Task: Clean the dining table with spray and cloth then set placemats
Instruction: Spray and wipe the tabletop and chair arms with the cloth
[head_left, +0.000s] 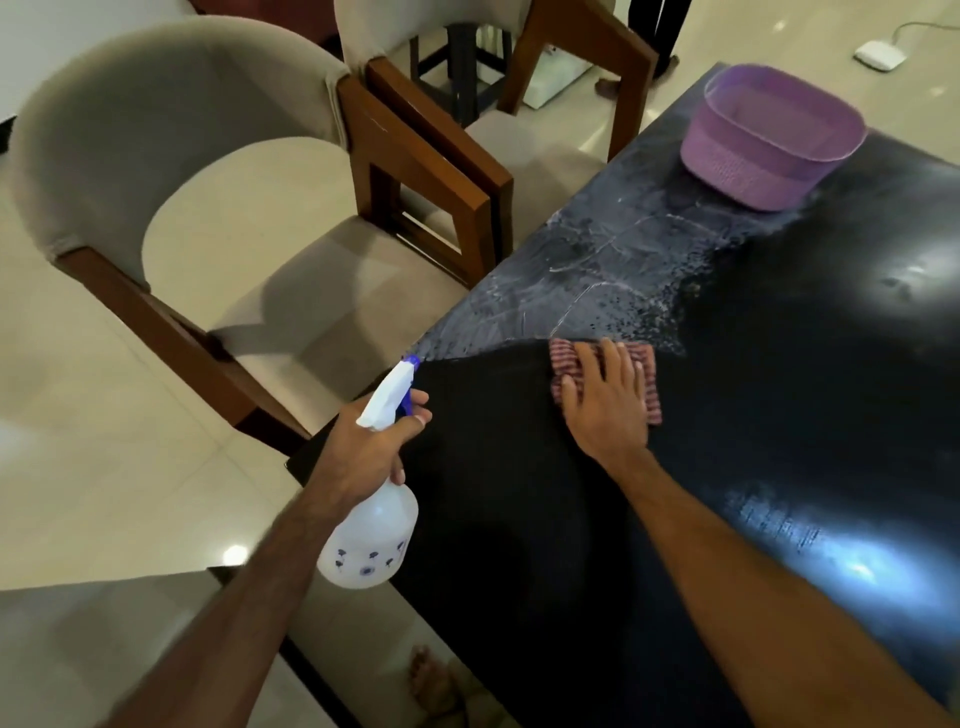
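Note:
My left hand (371, 441) grips the neck of a white spray bottle (371, 540) with a blue trigger, held over the left edge of the dark dining table (519, 519). Its nozzle points toward the far part of the table, where a wet speckled patch (597, 260) of spray covers the surface. My right hand (608, 405) lies flat with fingers spread on a red checked cloth (649, 384), pressing it on the table just below the wet patch.
A purple plastic basket (769, 140) stands on the far end of the table. Beige upholstered chairs with wooden frames (260, 218) stand along the left side on a glossy tiled floor. A bare foot (431, 680) shows under the table edge.

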